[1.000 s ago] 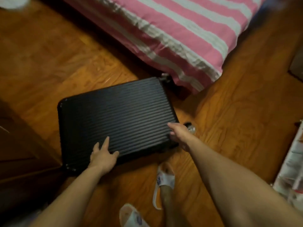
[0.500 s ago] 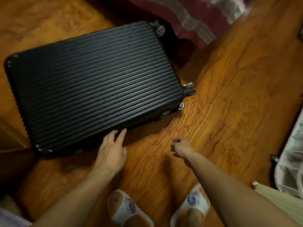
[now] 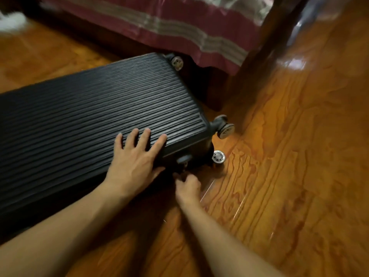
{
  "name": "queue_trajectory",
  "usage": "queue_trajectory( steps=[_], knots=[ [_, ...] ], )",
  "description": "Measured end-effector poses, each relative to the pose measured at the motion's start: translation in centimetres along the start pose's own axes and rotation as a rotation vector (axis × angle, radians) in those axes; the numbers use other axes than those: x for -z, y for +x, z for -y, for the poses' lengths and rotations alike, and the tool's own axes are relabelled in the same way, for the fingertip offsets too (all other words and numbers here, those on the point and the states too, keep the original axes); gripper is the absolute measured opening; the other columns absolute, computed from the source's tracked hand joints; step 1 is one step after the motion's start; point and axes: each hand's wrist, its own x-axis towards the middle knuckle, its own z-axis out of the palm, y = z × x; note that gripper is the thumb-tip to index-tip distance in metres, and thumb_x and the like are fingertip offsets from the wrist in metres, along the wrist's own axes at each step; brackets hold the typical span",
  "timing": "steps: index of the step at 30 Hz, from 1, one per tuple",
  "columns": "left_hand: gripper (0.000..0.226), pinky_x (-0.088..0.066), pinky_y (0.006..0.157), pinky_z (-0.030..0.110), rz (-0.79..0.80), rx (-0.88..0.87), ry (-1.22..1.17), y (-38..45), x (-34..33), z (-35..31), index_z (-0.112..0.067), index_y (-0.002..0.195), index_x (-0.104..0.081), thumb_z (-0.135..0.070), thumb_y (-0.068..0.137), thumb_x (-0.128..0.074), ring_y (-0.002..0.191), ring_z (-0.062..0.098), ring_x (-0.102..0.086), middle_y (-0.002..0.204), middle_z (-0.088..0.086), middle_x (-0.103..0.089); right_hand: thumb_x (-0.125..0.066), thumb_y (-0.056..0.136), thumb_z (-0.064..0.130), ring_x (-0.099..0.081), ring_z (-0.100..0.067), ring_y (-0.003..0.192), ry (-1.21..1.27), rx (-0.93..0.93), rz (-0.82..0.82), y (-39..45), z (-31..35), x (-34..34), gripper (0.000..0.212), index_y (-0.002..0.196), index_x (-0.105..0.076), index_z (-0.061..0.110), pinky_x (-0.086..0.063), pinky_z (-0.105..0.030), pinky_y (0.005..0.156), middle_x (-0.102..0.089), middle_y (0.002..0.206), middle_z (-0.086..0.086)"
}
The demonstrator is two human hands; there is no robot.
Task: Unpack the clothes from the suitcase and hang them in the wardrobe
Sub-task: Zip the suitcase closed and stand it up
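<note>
1. Since the earlier frame, the left hand has moved from the floor onto the suitcase, fingers spread flat.
2. Right hand now pinches at the zipper pull on its side.
3. Suitcase lies closed on the floor beside the bed.

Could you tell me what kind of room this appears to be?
Most likely a bedroom: a bed with a pink-striped cover stands on a polished wooden floor, and a closed black suitcase lies flat beside it.
</note>
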Motion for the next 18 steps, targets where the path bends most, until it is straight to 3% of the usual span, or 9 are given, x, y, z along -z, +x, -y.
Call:
queue_trajectory(
  steps=[2,4,7,8,10,12,16,18],
  knots=[
    [0.098,-0.028,0.112,0.064,0.010,0.027,0.021,0.6,0.6,-0.6,-0.036,0.159,-0.010,-0.069,0.082,-0.060,0.139,0.041,-0.032,0.154,0.015,-0.034,-0.074,0.088,0.018,-0.063,-0.023,0.108,0.122,-0.034,-0.042,0.3,0.2,0.6,0.027,0.111,-0.059,0.022,-0.044,-0.025,0.087,-0.065,0.104,0.000],
    [0.104,-0.031,0.112,0.061,0.026,0.045,0.004,1.0,1.4,-1.1,-0.037,0.159,-0.002,-0.068,0.081,-0.063,0.135,0.039,-0.033,0.150,0.013,-0.034,-0.075,0.084,0.015,-0.060,-0.021,0.113,0.214,-0.082,-0.089,0.1,0.7,1.4,0.044,0.109,-0.043,0.033,-0.048,-0.040,0.099,-0.058,0.110,0.006],
    [0.109,-0.032,0.113,0.058,0.059,0.051,-0.007,1.3,1.9,-1.3,-0.039,0.158,0.007,-0.067,0.081,-0.065,0.134,0.037,-0.031,0.147,0.011,-0.033,-0.072,0.085,0.016,-0.056,-0.021,0.120,0.188,-0.029,-0.107,-0.6,1.2,1.9,0.045,0.112,-0.043,0.037,-0.045,-0.052,0.102,-0.057,0.124,0.004],
    [0.109,-0.032,0.113,0.058,0.063,0.055,-0.009,1.3,1.9,-1.3,-0.039,0.158,0.007,-0.066,0.081,-0.065,0.133,0.036,-0.031,0.147,0.011,-0.033,-0.071,0.085,0.016,-0.054,-0.021,0.122,0.158,0.003,-0.115,-0.8,1.4,2.0,0.043,0.116,-0.047,0.034,-0.045,-0.050,0.102,-0.055,0.128,0.004],
    [0.109,-0.032,0.112,0.058,0.070,0.064,-0.007,1.2,1.7,-1.5,-0.039,0.158,0.005,-0.066,0.080,-0.066,0.132,0.036,-0.032,0.145,0.011,-0.034,-0.066,0.089,0.010,-0.053,-0.021,0.120,0.059,0.089,-0.128,-0.7,1.3,2.4,0.038,0.123,-0.055,0.023,-0.043,-0.035,0.099,-0.053,0.127,0.002],
    [0.109,-0.032,0.112,0.059,0.062,0.074,0.001,1.1,1.5,-1.8,-0.038,0.159,0.001,-0.065,0.079,-0.067,0.130,0.037,-0.033,0.145,0.012,-0.035,-0.061,0.090,0.005,-0.057,-0.023,0.113,-0.110,0.206,-0.092,-0.5,0.9,2.6,0.027,0.115,-0.062,0.014,-0.038,-0.020,0.087,-0.057,0.119,-0.003],
    [0.108,-0.031,0.113,0.060,0.065,0.090,0.005,1.1,1.4,-2.0,-0.038,0.159,-0.002,-0.064,0.078,-0.067,0.131,0.038,-0.033,0.147,0.014,-0.034,-0.064,0.087,0.018,-0.062,-0.024,0.108,-0.192,0.235,0.000,-0.4,1.2,3.4,0.023,0.110,-0.062,0.019,-0.046,-0.028,0.089,-0.067,0.113,-0.004],
    [0.108,-0.031,0.112,0.061,0.073,0.092,0.007,1.1,1.5,-2.1,-0.038,0.159,-0.002,-0.064,0.077,-0.068,0.130,0.039,-0.033,0.146,0.014,-0.035,-0.063,0.088,0.022,-0.064,-0.026,0.104,-0.193,0.244,0.013,0.0,1.2,3.9,0.021,0.109,-0.061,0.020,-0.045,-0.027,0.082,-0.068,0.106,-0.004]
  ],
)
